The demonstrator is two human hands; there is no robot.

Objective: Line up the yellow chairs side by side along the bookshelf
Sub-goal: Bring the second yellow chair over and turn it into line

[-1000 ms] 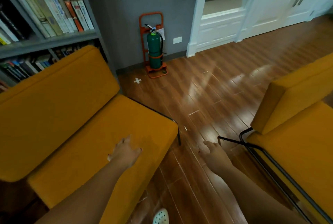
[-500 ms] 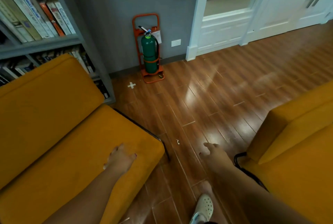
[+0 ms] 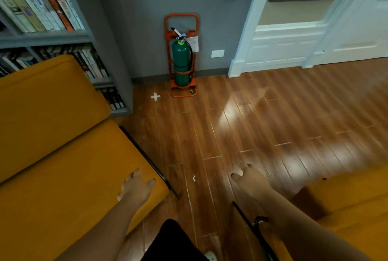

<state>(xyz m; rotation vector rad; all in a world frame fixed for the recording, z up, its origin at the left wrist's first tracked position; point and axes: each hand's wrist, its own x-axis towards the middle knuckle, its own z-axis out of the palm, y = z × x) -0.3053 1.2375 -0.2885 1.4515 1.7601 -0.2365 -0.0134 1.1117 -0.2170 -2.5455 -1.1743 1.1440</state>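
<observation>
left hand [image 3: 136,187] flat, fingers spread, on the yellow chair [image 3: 63,176] seat; right hand [image 3: 247,178] blurry, loose, empty, second chair [image 3: 346,208] just right of it.

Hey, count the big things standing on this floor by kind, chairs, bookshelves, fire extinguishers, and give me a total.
Chairs: 2, the left chair and the right chair
Bookshelf: 1
Extinguisher: 1
Total: 4
</observation>
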